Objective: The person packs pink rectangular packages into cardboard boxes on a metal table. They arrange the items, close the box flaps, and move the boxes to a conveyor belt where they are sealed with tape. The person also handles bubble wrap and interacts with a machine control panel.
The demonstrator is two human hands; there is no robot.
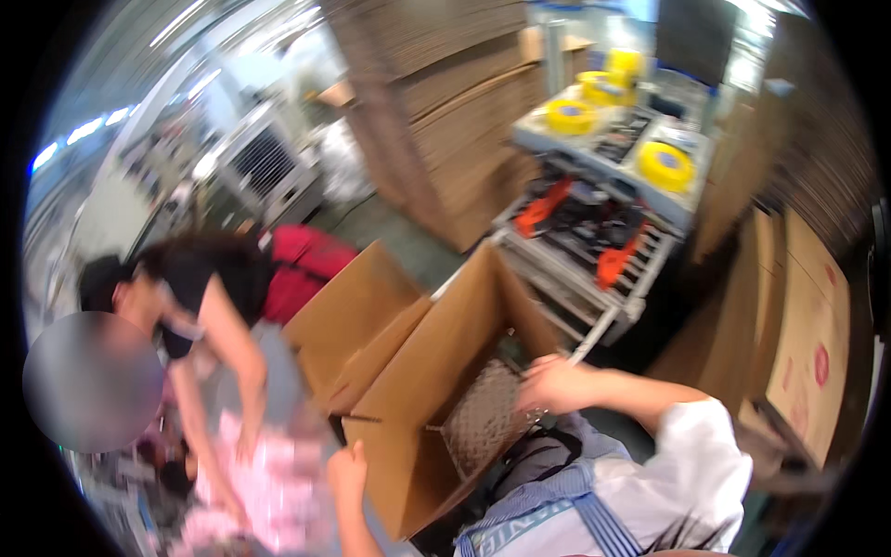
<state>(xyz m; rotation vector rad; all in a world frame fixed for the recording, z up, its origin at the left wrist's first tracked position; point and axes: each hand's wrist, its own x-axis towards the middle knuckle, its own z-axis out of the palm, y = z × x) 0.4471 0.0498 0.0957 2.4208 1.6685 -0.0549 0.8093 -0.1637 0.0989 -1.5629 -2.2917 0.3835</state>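
An open cardboard box (427, 371) stands tilted right in front of me, its flaps spread toward the left. My left hand (348, 472) is closed at the box's near left edge, thumb pointing up. On the opposite side, my right hand (559, 383) has its fingers curled over the box's right edge. A mottled, patterned surface (483, 418) shows inside the box opening; I cannot tell whether it is the box's bottom or something beyond it. Motion blur softens both hands.
At left, another person (223, 325) bends over pink items (269, 483). Ahead stand stacked flat cardboard (455, 102) and a metal cart (594, 223) with yellow tape rolls (666, 165) and orange-handled tools (543, 209). More cartons (803, 343) lean at right.
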